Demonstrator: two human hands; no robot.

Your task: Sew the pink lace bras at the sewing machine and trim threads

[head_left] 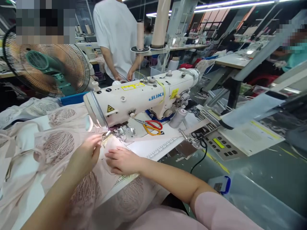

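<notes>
A pale pink lace bra [111,145] lies under the needle area of a white JUKI sewing machine [141,94]. My left hand [90,151] is at its left side, close to the presser foot [117,132], with fingers closed on the fabric edge; the fingertips are partly hidden. On the cup, just in front of the foot, my right hand [123,160] lies palm down with its fingers stretched over the cloth. Scissors [153,126] with red and orange handles rest on the machine bed, right of the needle.
More lace bras [59,145] cover the table at left. A fan [45,67] stands behind them. A person in a white shirt [117,32] stands beyond the machine. At right are a thread spool [178,118], a control panel [223,145] and a clear plastic bin [259,204].
</notes>
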